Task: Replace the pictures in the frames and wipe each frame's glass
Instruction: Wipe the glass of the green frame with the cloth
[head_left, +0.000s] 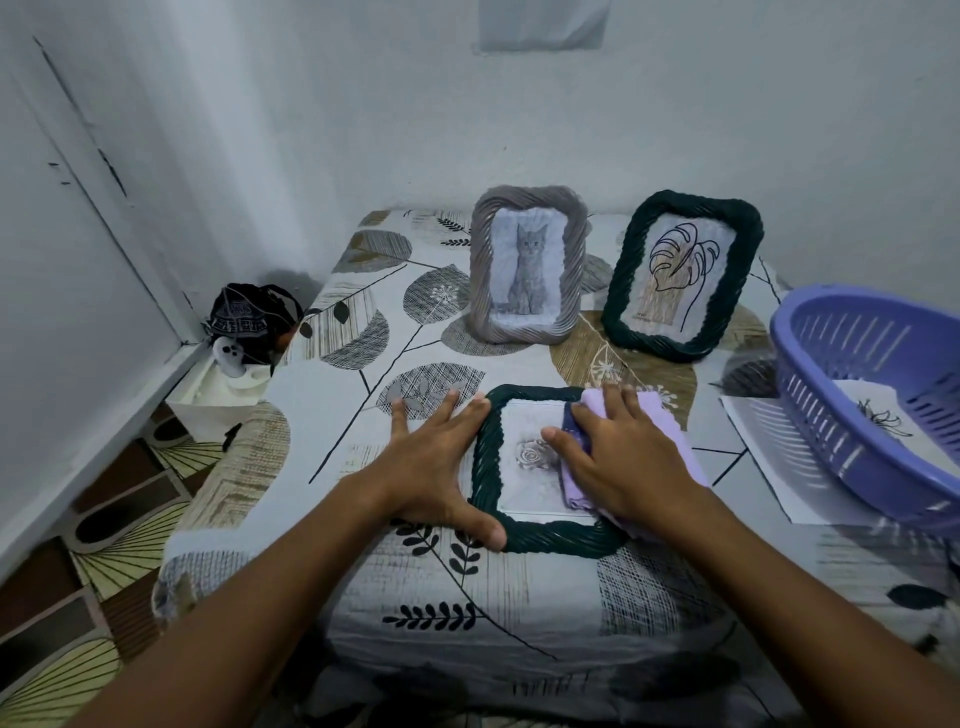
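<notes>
A dark green woven frame lies flat on the table in front of me, with a rose picture under its glass. My left hand lies flat against the frame's left edge, fingers straight and thumb at the near corner. My right hand presses a folded lilac cloth onto the right side of the glass. Behind stand a grey frame with a cat picture and a second dark green frame with a leaf line drawing.
A purple plastic basket at the right holds a flower drawing and rests on a sheet of paper. The table has a leaf-patterned cover. A dark bag sits on a white box in the left corner by the wall.
</notes>
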